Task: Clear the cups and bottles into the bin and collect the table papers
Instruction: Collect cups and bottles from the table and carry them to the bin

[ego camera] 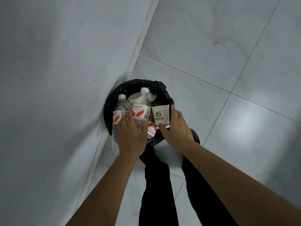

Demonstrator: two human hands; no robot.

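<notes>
A bin lined with a black bag (167, 97) stands on the floor against the wall. Over its mouth, my left hand (130, 137) grips two clear water bottles with red-and-white labels, one at the left (119, 108) and one in the middle (142, 106), caps pointing away from me. A third bottle's label (151, 129) shows lower down between my hands. My right hand (177, 128) holds a white paper cup (160, 115) with a green logo above the bin's right side. More white cups (135, 98) lie inside the bin behind the bottles.
A pale wall (57, 79) rises on the left, meeting the grey tiled floor (228, 79) along a white skirting strip. My legs in black trousers (156, 185) stand just in front of the bin.
</notes>
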